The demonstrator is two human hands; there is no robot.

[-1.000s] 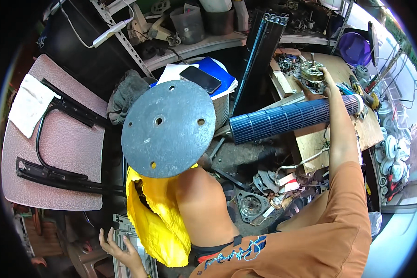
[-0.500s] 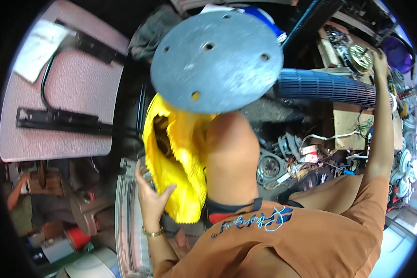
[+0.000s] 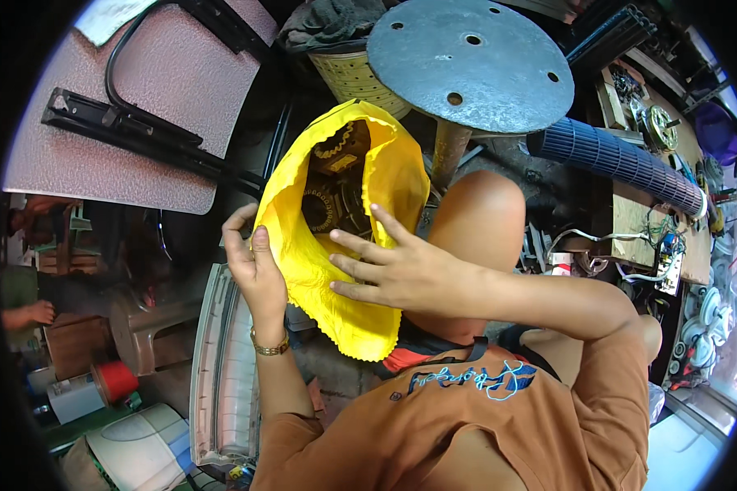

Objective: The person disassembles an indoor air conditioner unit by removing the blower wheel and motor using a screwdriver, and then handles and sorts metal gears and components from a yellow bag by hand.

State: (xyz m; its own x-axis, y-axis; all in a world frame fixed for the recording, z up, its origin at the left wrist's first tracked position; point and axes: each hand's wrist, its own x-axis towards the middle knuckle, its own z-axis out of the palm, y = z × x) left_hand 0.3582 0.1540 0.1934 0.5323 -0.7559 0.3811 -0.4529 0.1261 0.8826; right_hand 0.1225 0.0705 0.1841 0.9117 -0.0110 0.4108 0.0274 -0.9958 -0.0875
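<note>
A yellow plastic sack [image 3: 344, 307] with a jagged cut edge stands in front of me, its mouth gaping upward. Down inside are dark metal parts [image 3: 336, 209] with toothed, ring-like shapes; their exact kind I cannot tell. At the sack's left side my left hand [image 3: 258, 270], with a gold-coloured watch on the wrist, pinches the edge between thumb and fingers. My right hand [image 3: 393, 270] reaches across from the right, fingers spread over the near rim of the mouth, nothing held in them.
A round metal stool top [image 3: 475, 65] with drilled holes stands just beyond the sack. Right of it lies a long blue finned fan roller [image 3: 622, 159]. A pink textured panel [image 3: 164, 90] is at the left, a wooden bench with parts [image 3: 630, 221] at the right, a perforated yellowish bin [image 3: 356, 78] behind.
My right hand has come from the workbench at the right to the sack's mouth. My left hand has closed on the sack's edge. The sack's opening now shows wider, and the view has shifted.
</note>
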